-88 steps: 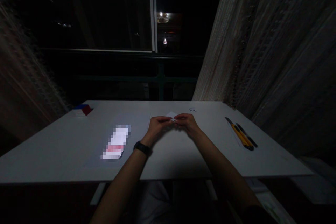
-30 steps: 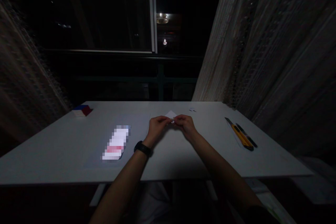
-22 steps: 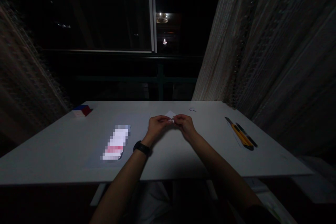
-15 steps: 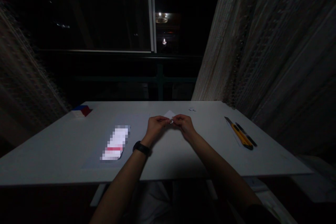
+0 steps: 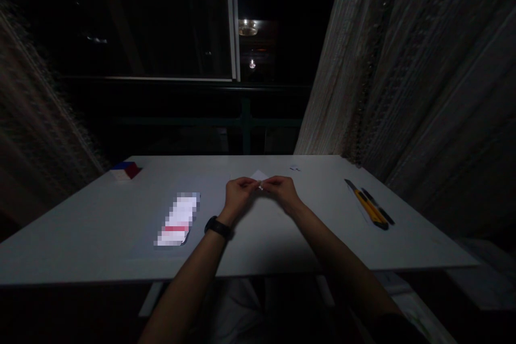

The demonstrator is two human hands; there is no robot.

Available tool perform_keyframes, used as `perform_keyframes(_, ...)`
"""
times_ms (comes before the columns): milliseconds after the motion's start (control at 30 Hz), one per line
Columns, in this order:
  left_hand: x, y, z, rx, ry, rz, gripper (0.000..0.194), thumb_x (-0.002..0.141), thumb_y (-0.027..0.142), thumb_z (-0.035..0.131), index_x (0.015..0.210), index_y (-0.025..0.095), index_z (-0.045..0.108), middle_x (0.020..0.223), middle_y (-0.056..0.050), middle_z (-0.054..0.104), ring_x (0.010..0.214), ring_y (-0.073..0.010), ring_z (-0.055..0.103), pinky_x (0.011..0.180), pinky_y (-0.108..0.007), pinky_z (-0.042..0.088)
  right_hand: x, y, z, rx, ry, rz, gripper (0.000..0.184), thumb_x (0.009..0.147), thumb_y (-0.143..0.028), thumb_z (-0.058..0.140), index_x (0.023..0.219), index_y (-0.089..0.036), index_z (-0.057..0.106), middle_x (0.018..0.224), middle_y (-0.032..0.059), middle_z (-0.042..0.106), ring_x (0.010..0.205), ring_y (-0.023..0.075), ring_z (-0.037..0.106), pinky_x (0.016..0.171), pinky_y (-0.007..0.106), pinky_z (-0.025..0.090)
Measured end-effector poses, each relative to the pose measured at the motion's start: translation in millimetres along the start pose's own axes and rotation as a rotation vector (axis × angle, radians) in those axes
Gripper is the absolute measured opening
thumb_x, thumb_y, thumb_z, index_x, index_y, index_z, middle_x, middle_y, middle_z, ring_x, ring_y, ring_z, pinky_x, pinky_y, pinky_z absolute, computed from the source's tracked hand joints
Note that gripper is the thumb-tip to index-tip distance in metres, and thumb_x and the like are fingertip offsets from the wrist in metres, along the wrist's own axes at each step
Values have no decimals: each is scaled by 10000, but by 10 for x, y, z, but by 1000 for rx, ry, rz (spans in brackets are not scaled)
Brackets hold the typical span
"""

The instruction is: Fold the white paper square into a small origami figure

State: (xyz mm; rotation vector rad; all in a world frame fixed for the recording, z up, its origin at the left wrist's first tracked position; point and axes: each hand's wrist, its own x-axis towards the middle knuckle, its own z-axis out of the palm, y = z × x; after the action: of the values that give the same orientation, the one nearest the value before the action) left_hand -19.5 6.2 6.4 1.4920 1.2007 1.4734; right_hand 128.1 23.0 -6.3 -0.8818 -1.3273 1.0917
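A small piece of white paper [image 5: 258, 174], its pointed corner facing away from me, is held between my two hands above the middle of the table. My left hand [image 5: 239, 193], with a dark watch band [image 5: 218, 227] at the wrist, pinches its near left side between thumb and fingers. My right hand [image 5: 284, 191] pinches the near right side, its fingertips almost meeting the left ones. The near part of the paper is mostly hidden by my fingers, so its folds cannot be made out.
On the white table [image 5: 282, 247], a lit phone [image 5: 177, 220] lies left of my hands. A puzzle cube [image 5: 126, 170] stands at the far left. Small paper scraps [image 5: 295, 168] lie near the back edge. To the right are a yellow utility knife [image 5: 367, 207] and a black pen [image 5: 378, 206].
My fingertips have shifted slightly left along the paper's near edge, and the right fingers have straightened a little. Both hands keep hold of the paper; the other objects lie as before.
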Motion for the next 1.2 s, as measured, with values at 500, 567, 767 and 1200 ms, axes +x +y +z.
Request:
perform_keyframes(500, -39, 32, 56, -48, 21, 29, 198, 616, 308, 685, 711, 135, 675, 670, -51, 685, 627, -166, 633, 603, -258, 479, 2, -5, 20, 36, 88, 32, 229, 469, -326, 771, 584, -150, 681, 536, 28, 637, 513, 144, 558, 529, 269, 430)
perform_keyframes(567, -48, 44, 58, -76, 13, 19, 226, 613, 310, 691, 752, 132, 676, 687, -57, 688, 634, -168, 636, 596, -256, 481, 2, -3, 17, 43, 87, 31, 235, 464, -325, 774, 585, -147, 680, 534, 29, 636, 512, 144, 557, 524, 268, 429)
perform_keyframes(767, -46, 53, 50, -66, 20, 49, 238, 617, 337, 688, 739, 133, 676, 661, -59, 681, 613, -169, 634, 584, -259, 485, -3, -31, 10, 61, 33, 31, 266, 513, -356, 764, 647, -140, 687, 553, 29, 639, 498, 128, 550, 517, 261, 424)
perform_keyframes(1200, -62, 67, 54, -6, 24, 58, 218, 636, 333, 665, 737, 141, 687, 646, -51, 677, 605, -166, 625, 589, -255, 474, 0, 14, 21, 135, 20, 38, 284, 532, -345, 751, 734, -175, 646, 502, -27, 589, 443, 101, 515, 456, 224, 395)
